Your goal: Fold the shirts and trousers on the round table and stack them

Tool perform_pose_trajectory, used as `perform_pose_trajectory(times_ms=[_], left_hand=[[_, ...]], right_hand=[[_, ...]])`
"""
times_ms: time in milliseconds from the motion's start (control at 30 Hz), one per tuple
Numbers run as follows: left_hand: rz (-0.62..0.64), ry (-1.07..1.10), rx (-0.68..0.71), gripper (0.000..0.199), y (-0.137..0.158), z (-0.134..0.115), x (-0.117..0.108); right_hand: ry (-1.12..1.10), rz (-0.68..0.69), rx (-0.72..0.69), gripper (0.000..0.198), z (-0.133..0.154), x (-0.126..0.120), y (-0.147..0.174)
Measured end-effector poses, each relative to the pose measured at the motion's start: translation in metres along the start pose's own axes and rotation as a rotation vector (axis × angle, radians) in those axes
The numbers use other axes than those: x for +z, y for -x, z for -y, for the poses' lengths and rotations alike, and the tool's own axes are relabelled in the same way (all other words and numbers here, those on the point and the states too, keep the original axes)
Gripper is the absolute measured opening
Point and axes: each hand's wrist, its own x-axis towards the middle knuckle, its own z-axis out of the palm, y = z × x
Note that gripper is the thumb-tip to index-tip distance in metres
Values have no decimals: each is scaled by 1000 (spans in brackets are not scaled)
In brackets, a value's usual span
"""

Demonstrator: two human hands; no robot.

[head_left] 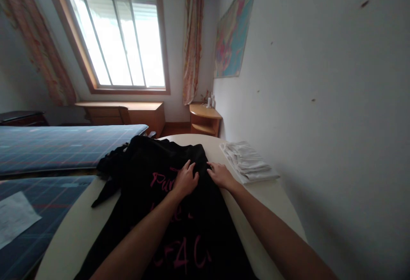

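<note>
Clock centre: middle of the black garment (201, 203)
Blue plaid mattress (64, 147): at 9 to 10 o'clock, low and flat
Desk (77, 224): pale top with a curved rim, under the garment
Garment position: on the desk, stretching from 12 o'clock down to 6 and past the lower edge of view; bunched at 10, pointed end out at 9
Garment handling: probably light, soft and limp; apt to wrinkle or drag rather than break; likely not very slippery; best taken by its edges, at two well-separated spots, to keep the cloth taut
White folded cloth (245, 158): at 2 o'clock, near the wall side, apart from the garment
Left hand (187, 176): at 1 o'clock, palm down over the garment, fingers loosely spread, apparently gripping nothing
Right hand (219, 173): between 1 and 2 o'clock, at the garment's right edge, fingers part-curled; cannot tell whether pinching cloth or only touching
Pink lettering (182, 259): across the garment front, clearest at 6 o'clock, partly hidden by the left forearm
</note>
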Motion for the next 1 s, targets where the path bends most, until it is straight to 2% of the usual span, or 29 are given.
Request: perform_pose_trajectory(times_ms=[333, 600, 767, 1000], left_hand=[[-3, 88, -7, 48, 4, 1, -4], [-17, 156, -4, 47, 3, 4, -4], [-27, 185, 1, 50, 3, 2, -5], [-79, 84, -103, 44, 7, 0, -15]], right_hand=[[-81, -1, 67, 51, 2, 16, -73], [-233, -103, 27, 43, 0, 27, -119], [-263, -183, 48, 51, -4, 29, -133], [-199, -228, 148, 63, -17, 35, -136]])
